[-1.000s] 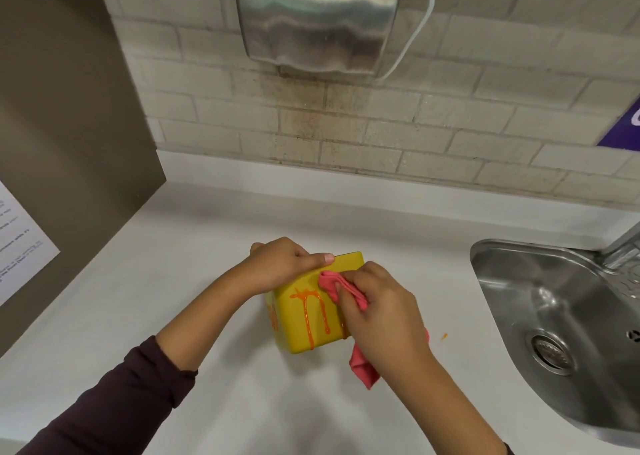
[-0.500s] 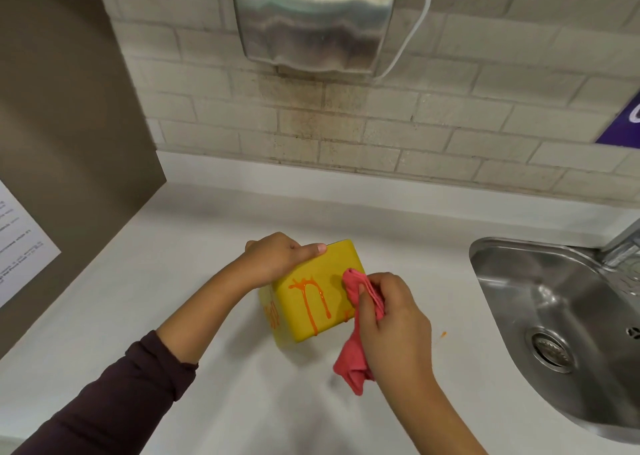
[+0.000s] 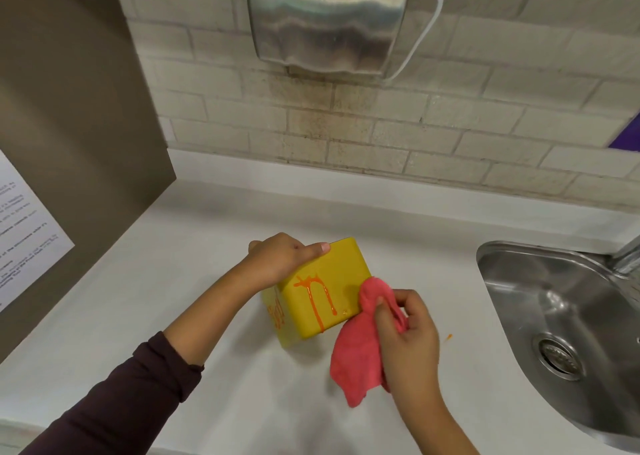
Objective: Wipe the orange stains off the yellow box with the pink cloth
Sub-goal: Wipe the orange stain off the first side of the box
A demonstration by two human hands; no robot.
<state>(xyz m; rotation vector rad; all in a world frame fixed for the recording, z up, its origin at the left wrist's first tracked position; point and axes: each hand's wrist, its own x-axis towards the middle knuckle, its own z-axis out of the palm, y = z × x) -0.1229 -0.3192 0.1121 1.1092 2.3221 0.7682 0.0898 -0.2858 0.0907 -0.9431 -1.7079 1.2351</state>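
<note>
A yellow box (image 3: 332, 274) stands tilted on the white counter (image 3: 173, 298). Orange stains (image 3: 317, 297) run down its near face, and more orange marks its left side (image 3: 277, 312). My left hand (image 3: 282, 258) grips the box's upper left edge, thumb along the top. My right hand (image 3: 405, 333) holds the pink cloth (image 3: 360, 347) bunched at the box's lower right corner; the cloth's top touches the box's right edge and the rest hangs down to the counter.
A steel sink (image 3: 561, 319) lies at the right, with a tap (image 3: 628, 257) at its far edge. A small orange spot (image 3: 449, 336) sits on the counter near it. A steel hand dryer (image 3: 329, 18) hangs on the brick wall. A brown panel with a paper notice (image 3: 24, 232) stands left.
My right hand with the cloth has slid off the box's stained face, down and to the right, to its right edge. The box has tipped further, showing more of that face.
</note>
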